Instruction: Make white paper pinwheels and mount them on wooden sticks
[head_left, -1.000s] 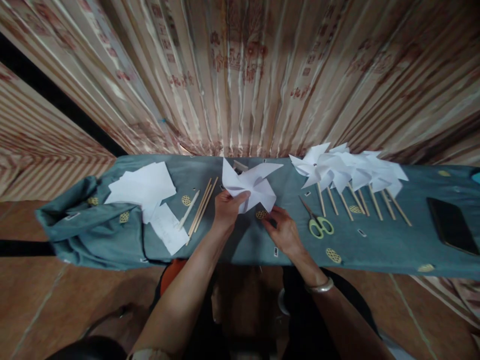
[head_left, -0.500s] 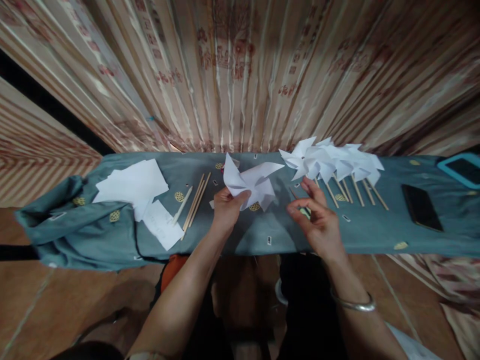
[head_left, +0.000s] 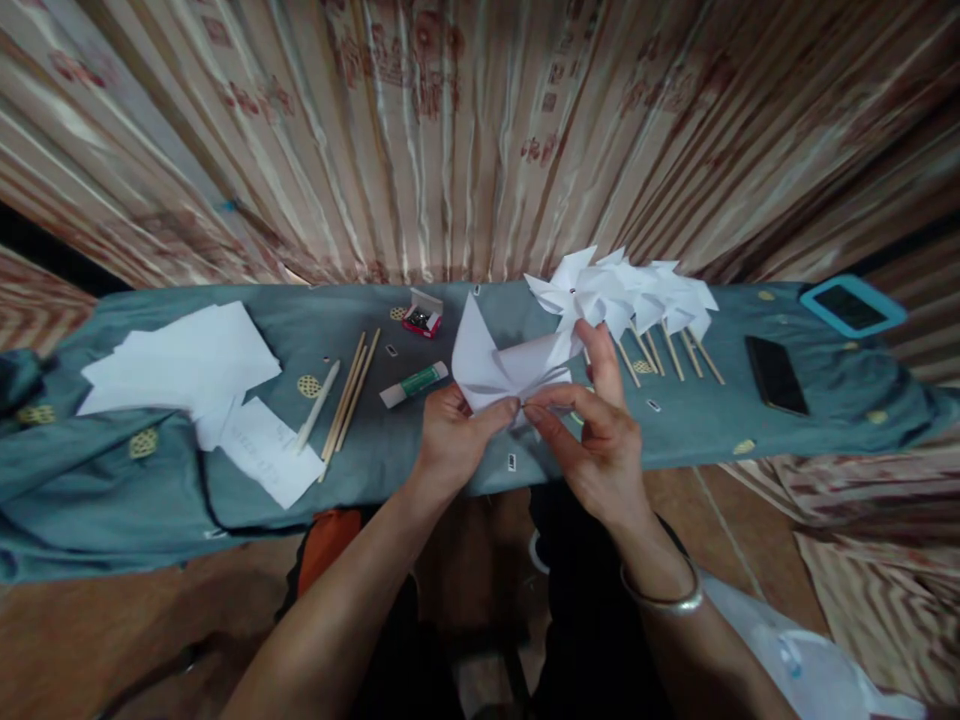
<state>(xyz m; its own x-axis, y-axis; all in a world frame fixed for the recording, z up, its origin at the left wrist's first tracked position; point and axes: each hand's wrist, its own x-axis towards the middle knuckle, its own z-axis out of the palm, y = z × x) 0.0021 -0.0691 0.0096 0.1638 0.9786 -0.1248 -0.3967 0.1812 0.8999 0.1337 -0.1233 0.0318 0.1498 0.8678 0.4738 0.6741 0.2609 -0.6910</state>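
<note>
Pinching together, both hands grip a white, seemingly half-folded paper pinwheel.

- A teal cloth with yellow motifs covers the tabletop.
- Loose white paper sheets lie at its left end.
- Bare wooden sticks lie together, right of the sheets.
- A glue stick lies near a small red box.
- Finished pinwheels on sticks overlap in a row.
- A black phone lies near a teal-cased device.
- A patterned curtain hangs behind.
</note>
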